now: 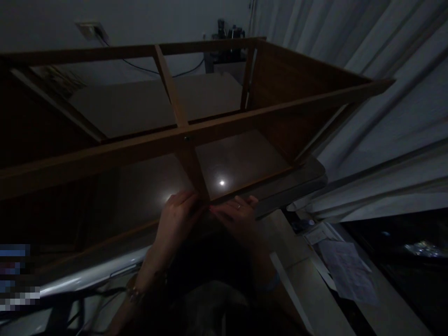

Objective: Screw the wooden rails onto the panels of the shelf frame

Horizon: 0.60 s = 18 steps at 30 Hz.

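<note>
A wooden frame [224,122], like an open cabinet, stands on a table [280,191] in dim light. My left hand [180,212] is at the foot of its middle upright [192,163], on the left side, with the fingers bent and closed. On the other side, my right hand [238,213] has its thumb and finger together in a pinch, and a ring shows on one finger. The fingertips of both hands almost meet at the bottom front rail. Whatever lies between them is too dark and small to make out. A small metal fitting [188,138] sits in the top front rail.
White curtains [402,102] hang close on the right. Papers [346,268] lie on a surface at lower right. A wall socket [91,31] with a cable is behind, and dark appliances [231,35] stand at the back. A black frame [59,312] is at lower left.
</note>
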Tool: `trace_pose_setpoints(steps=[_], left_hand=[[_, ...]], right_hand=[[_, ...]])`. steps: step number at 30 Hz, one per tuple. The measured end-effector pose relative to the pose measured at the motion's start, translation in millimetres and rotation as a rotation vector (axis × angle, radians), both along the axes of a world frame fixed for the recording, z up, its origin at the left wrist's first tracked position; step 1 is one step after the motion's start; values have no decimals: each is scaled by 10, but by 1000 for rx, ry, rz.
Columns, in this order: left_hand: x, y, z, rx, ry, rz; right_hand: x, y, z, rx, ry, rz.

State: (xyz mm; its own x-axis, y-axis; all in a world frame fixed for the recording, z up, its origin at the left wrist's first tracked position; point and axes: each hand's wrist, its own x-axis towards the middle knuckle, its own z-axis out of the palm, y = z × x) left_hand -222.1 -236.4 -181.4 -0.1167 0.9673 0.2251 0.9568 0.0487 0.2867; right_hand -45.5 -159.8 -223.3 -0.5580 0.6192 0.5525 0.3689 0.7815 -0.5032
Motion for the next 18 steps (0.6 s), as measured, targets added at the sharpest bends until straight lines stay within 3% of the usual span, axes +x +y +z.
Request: trace_pose_setpoints(steps=[9, 18], left_hand=[[55, -101, 59, 220, 156, -65], [53, -167, -4, 194, 213, -8]], right_hand=[[16, -67, 18, -115, 44, 28], [6, -82, 94, -247, 40, 31]])
